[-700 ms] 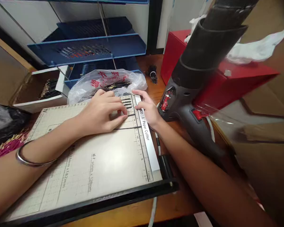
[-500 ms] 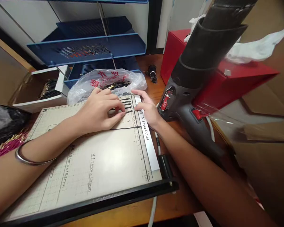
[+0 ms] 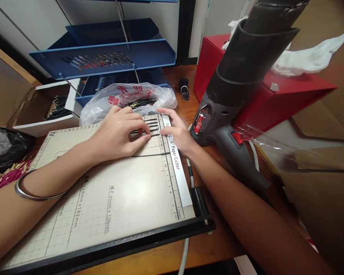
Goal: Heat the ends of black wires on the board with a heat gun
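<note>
Misalignment looks the likeliest trouble: the short black cords (image 3: 154, 135) lie side by side on the cutter board (image 3: 132, 191), near the far end of the strip (image 3: 176, 162), and thin round things like these could roll or skew if the left hand (image 3: 148, 136) nudged them. That hand has its thumb and forefinger pinched together on the end of one cord, which pokes out past the tips. The right hand (image 3: 160, 121) is half open, forefinger and thumb apart over the strip; its other fingers are hidden, so whether it grips anything cannot be told. No blade can be made out, but with "Paper Cutter" printed on the strip, fingertips this close to its edge could be nicked if either slipped. The long cord (image 3: 151, 155), running from under the left hand to the strip, might be dragged askew by the wrist.

As for numbers, there are two hands, one bangle (image 3: 24, 189), one board and one strip. About five short cords show beyond the fingers, though the hand may cover more, and one long cord lies apart, nearer the wearer. Behind are one bag (image 3: 99, 109) and one tied bundle (image 3: 184, 89); at the sides, one white carton (image 3: 74, 97), one red box (image 3: 206, 65) and one black tool (image 3: 235, 72). The cords inside the bag and carton are too many to count
</note>
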A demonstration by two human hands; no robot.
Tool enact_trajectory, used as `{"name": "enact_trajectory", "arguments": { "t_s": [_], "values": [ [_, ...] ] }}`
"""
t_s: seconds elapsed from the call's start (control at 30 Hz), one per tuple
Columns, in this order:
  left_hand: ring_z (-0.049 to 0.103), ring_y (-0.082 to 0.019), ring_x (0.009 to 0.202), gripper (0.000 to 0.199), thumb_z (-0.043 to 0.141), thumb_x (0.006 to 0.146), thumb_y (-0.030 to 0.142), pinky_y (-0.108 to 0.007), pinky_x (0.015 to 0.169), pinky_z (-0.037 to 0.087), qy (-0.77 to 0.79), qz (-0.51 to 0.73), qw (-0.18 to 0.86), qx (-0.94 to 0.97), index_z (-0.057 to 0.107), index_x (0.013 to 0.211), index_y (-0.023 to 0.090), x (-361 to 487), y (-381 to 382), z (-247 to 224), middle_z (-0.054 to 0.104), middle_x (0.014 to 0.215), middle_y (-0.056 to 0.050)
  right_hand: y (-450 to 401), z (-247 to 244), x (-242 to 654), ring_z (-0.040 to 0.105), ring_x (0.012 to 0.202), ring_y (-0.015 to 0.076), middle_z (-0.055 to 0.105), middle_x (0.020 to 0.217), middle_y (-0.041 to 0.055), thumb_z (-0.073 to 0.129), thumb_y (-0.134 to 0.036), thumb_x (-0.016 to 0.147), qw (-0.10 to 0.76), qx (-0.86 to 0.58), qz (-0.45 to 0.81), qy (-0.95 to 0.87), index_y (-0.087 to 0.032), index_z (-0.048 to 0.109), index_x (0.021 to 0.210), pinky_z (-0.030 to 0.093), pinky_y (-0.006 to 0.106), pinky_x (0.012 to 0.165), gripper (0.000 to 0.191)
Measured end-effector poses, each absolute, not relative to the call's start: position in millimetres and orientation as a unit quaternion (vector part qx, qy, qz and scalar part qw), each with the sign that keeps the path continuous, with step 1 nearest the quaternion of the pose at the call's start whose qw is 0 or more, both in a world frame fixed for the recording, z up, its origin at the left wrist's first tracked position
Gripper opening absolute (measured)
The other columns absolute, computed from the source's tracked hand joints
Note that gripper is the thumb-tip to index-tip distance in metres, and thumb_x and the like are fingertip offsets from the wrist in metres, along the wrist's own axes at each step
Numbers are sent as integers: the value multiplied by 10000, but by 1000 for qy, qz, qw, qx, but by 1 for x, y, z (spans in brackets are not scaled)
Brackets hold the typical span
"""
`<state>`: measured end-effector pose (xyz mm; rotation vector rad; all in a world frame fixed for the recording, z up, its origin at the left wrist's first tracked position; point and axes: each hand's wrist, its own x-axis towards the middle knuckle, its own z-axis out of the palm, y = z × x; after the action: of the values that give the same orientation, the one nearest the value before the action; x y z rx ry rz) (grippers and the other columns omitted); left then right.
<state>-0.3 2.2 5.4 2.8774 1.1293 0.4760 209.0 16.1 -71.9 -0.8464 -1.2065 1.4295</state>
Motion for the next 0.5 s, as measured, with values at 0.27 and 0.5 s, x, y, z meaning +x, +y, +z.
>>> {"name": "enact_trajectory", "arguments": {
  "t_s": [0.27, 0.5],
  "values": [
    [590, -264, 838, 351, 547, 1002, 467, -439, 846, 373, 372, 146, 15, 916, 780, 881, 235, 0, 3, 6, 736, 809, -66, 16, -75, 211, 597, 1387, 340, 671, 1389, 65, 770, -308, 595, 512, -343, 567, -546, -287, 575, 1259, 428, 580, 1310, 693],
    [596, -266, 838, 344, 551, 1001, 464, -442, 857, 390, 372, 152, 14, 916, 780, 883, 236, -1, 3, 4, 735, 803, -62, 16, -73, 211, 574, 1418, 352, 675, 1386, 65, 766, -307, 587, 512, -343, 580, -532, -283, 588, 1244, 410, 595, 1322, 681]
  ]
}}
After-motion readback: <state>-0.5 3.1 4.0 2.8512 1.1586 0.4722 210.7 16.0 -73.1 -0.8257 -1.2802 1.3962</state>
